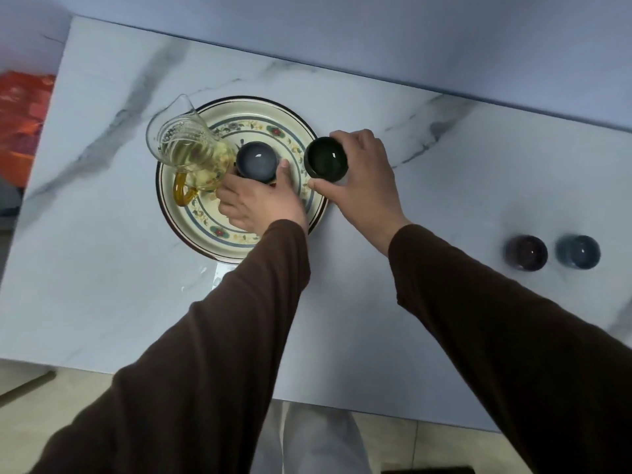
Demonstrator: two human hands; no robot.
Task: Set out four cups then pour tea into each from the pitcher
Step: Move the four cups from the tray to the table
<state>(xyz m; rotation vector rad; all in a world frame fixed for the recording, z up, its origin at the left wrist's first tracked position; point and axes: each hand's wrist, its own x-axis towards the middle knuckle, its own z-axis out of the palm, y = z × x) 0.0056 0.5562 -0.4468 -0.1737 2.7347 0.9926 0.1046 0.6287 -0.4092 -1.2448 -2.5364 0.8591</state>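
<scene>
A glass pitcher (186, 155) with yellow tea and an amber handle stands on the left side of a floral plate (239, 121). Beside it on the plate sits a grey-blue cup (255, 159), and my left hand (263, 200) grips it from the near side. My right hand (362, 176) holds a dark green cup (325, 159) by its rim at the plate's right edge. Two more cups stand on the table at the right: a purple cup (526, 252) and a blue cup (578, 251), side by side.
The white marble-patterned table (376, 302) has its far edge against a pale wall and its near edge close to my body. An orange-red bag (20, 111) lies off the table at the left.
</scene>
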